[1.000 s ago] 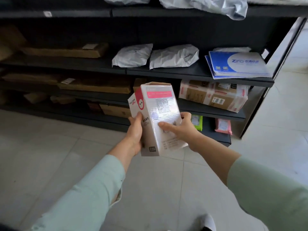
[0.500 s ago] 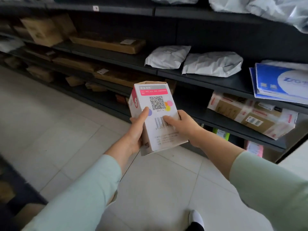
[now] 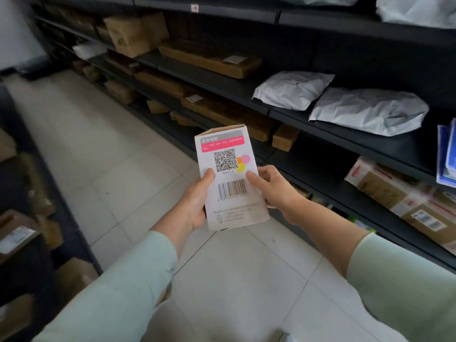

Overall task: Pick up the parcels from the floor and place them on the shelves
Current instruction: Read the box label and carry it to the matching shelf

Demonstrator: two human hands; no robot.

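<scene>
A white carton parcel [image 3: 229, 193] with a pink band, a QR code and a barcode is held upright in front of me, above the tiled floor. My left hand [image 3: 196, 201] grips its left edge, thumb on the printed face. My right hand [image 3: 276, 191] grips its right edge, thumb by the barcode. Dark metal shelves [image 3: 345, 139] run along the right, just beyond the parcel.
On the shelves lie grey poly bags [image 3: 367, 111], flat brown cartons [image 3: 209, 58], a taped box [image 3: 385, 186] and blue envelopes [image 3: 447, 154]. A second shelf unit [image 3: 37, 218] with cartons stands at my left. A pale tiled aisle [image 3: 93, 149] runs between them.
My view has swung left along the aisle, so the shelves slid right and a left shelf unit appeared. The parcel stays in both hands, turned to show its QR code face.
</scene>
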